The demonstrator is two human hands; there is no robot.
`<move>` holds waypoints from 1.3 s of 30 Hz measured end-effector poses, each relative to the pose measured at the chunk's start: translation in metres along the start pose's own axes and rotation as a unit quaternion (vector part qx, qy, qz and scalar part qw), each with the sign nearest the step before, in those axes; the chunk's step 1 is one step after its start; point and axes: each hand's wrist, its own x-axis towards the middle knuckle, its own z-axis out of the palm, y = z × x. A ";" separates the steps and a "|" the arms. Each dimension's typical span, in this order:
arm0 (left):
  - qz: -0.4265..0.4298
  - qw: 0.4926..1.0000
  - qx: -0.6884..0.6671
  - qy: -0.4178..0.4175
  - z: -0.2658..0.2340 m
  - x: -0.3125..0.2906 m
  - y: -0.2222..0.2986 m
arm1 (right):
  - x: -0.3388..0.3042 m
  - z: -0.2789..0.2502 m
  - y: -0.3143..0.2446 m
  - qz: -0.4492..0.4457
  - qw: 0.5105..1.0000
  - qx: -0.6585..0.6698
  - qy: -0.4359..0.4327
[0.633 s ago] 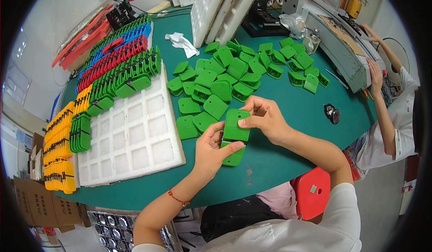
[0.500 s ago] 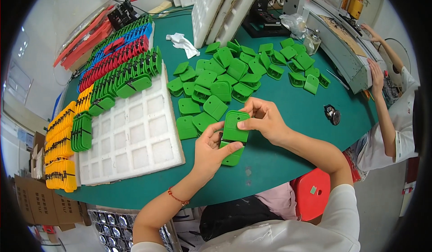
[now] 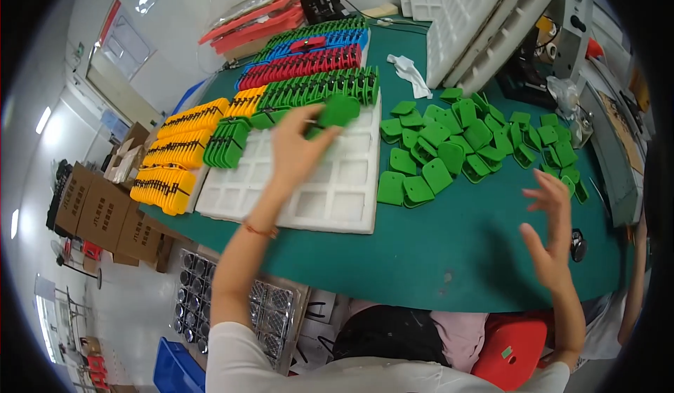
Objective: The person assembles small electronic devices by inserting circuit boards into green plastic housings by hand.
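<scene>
First, yellow clips point(image 3: 179, 148) in rows, then the left hand point(image 3: 298, 148) curled, pinching a blurred green clip point(image 3: 340, 110) above a white tray point(image 3: 337, 191), loose green pieces point(image 3: 449, 151) heaped on a green table point(image 3: 400, 266), the right hand point(image 3: 557, 252) empty, loosely spread.

The green clips point(image 3: 437, 174) look like smooth plastic, the white tray point(image 3: 321, 202) matt foam.

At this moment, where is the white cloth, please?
In the head view, the white cloth lies on the green table, right of centre near the top, just left of the leaning white trays and beyond the loose green pieces.
</scene>
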 end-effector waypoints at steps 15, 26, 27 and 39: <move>-0.061 0.813 0.573 0.085 -0.108 -0.007 -0.135 | -0.034 -0.047 -0.016 0.095 0.987 -0.097 0.083; 0.140 0.812 0.560 0.089 -0.113 -0.002 -0.167 | -0.060 -0.114 0.008 0.156 0.882 -0.436 -0.090; 0.127 0.822 0.550 0.068 -0.105 0.000 -0.144 | -0.065 -0.126 0.021 0.190 0.885 -0.408 -0.117; 0.341 0.923 0.023 -0.178 0.048 -0.065 0.082 | -0.100 -0.122 0.093 0.184 0.941 -0.285 0.005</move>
